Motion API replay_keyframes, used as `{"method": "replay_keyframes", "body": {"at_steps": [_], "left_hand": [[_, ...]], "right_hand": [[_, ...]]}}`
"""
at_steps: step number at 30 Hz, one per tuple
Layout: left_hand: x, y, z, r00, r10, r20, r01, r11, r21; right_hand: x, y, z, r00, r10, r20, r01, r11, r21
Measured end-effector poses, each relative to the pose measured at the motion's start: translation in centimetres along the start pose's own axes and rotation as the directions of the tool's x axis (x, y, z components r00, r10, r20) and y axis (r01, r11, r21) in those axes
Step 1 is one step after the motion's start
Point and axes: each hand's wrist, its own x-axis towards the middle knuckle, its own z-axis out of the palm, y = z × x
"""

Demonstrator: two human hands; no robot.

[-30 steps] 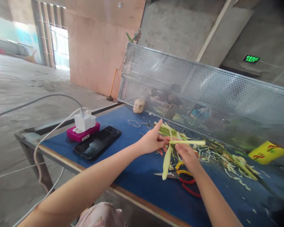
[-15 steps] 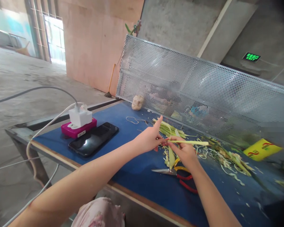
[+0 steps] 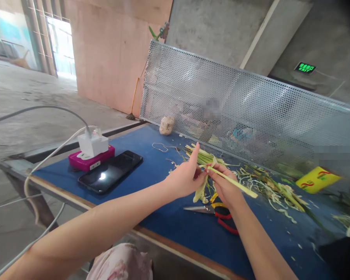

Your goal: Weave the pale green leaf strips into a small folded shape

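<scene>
Well left of the metal scissors with yellow-and-red handles (image 3: 212, 209), a magenta box-shaped power socket (image 3: 98, 159) and a glossy black rectangular phone (image 3: 112, 171) lie near the wood-trimmed edge of the worktop (image 3: 134, 140), blue surface stretching from phone to blades. Just beyond the scissors, the fingers of the left hand (image 3: 187, 177) and right hand (image 3: 225, 187) pinch a long pale-green plant strip (image 3: 239, 186) near one end. Right of the scissors, a black wall sign (image 3: 305, 68) reads "EXIT" in green, and a yellow packet (image 3: 317, 179) bears unreadable red marks.
</scene>
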Motion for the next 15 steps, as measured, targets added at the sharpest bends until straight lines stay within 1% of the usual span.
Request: {"method": "replay_keyframes", "body": {"at_steps": [4, 8, 11, 15], "left_hand": [[0.3, -0.24, 0.19, 0.998, -0.055, 0.029, 0.061, 0.965, -0.254], [0.61, -0.58, 0.23, 0.986, -0.148, 0.082, 0.169, 0.892, -0.419], [0.45, -0.45, 0.42, 0.982, -0.152, 0.108, 0.185, 0.866, -0.465], [0.27, -0.23, 0.82, 0.979, -0.167, 0.118, 0.202, 0.869, -0.451]], "right_hand": [[-0.19, -0.03, 0.34, 1.0, -0.019, -0.007, 0.019, 0.999, 0.043], [-0.36, -0.25, 0.33, 0.998, -0.041, -0.049, 0.043, 0.998, 0.044], [-0.55, -0.52, 0.32, 0.999, -0.023, -0.039, 0.025, 0.998, 0.051], [-0.54, -0.49, 0.21, 0.999, -0.01, -0.046, 0.016, 0.992, 0.122]]}}
